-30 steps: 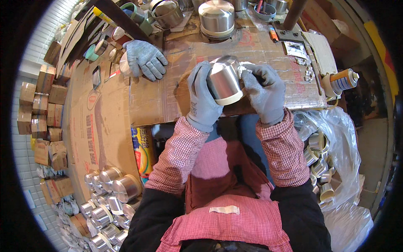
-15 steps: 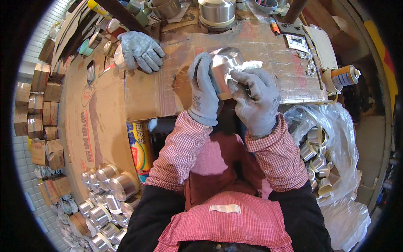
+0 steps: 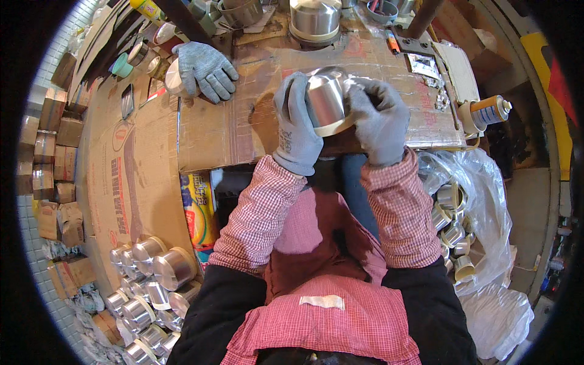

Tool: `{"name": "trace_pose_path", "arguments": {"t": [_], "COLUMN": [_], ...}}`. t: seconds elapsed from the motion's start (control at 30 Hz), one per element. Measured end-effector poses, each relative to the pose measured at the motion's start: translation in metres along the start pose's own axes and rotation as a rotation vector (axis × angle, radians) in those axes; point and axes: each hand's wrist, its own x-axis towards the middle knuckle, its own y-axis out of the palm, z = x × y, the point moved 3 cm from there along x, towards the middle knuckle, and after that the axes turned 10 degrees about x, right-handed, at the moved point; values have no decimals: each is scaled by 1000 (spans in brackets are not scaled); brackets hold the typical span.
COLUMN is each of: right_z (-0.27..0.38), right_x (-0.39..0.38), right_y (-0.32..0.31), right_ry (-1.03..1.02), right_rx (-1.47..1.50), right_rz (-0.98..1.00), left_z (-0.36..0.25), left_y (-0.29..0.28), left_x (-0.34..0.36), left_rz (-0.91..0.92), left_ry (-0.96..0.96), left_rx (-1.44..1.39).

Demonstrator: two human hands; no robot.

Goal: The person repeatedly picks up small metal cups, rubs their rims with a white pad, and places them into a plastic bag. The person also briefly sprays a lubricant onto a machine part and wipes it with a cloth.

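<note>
A shiny metal cup (image 3: 327, 100) with a pale rim band is tilted above the cardboard-covered bench. Gripping it from its left side is my left hand (image 3: 295, 125), in a grey glove. My right hand (image 3: 383, 118), gloved alike, has its fingers bent and pressed together against the cup's right side. They pinch a white wad, perhaps cloth or tissue, of which only a little shows by the fingertips. Behind the cup, a larger metal cylinder (image 3: 314, 21) stands at the far side of the bench. An unworn grey glove (image 3: 207, 70) lies to the left.
Many metal cups (image 3: 173, 267) are stacked at lower left; more lie in a clear plastic bag (image 3: 486, 207) at right. A spray can (image 3: 490, 112) leans at the bench's right edge. An orange lighter (image 3: 393, 42), a phone (image 3: 127, 101) and a bowl (image 3: 382, 11) lie further off.
My right hand has moved slightly up and right along the cup's side, and the white wad is now mostly hidden. The cup has turned, showing more of its side and pale rim.
</note>
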Motion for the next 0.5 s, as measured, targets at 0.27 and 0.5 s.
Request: {"name": "trace_pose_path", "arguments": {"t": [0.27,0.5], "right_z": [14,22], "right_x": [4,-5], "right_y": [12,17], "right_ry": [-334,-757], "right_rx": [-185,-328], "right_rz": [169,232], "left_z": [-1,0], "left_y": [-1,-1], "left_x": [2,2], "left_rz": [17,-26], "left_ry": [-8,23], "left_rx": [-30,-29]}}
